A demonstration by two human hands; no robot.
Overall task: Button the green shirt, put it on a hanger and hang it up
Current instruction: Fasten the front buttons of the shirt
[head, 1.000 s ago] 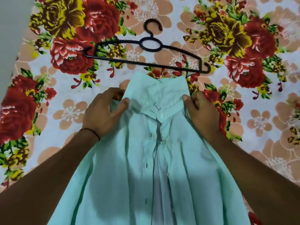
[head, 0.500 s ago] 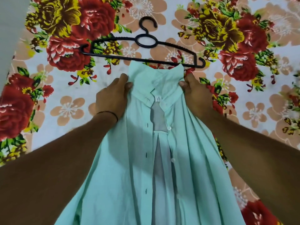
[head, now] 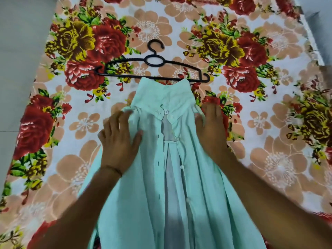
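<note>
Now the floral sheet (head: 269,159) carries the green shirt (head: 147,194) down its middle, collar touching the black hanger (head: 122,75) nearer the far edge. The left hand (head: 118,142) and right hand (head: 213,130) have released their pinch and press flat on the shoulders, so buttoning can start; the buttons (head: 182,166) are unfastened.
</note>
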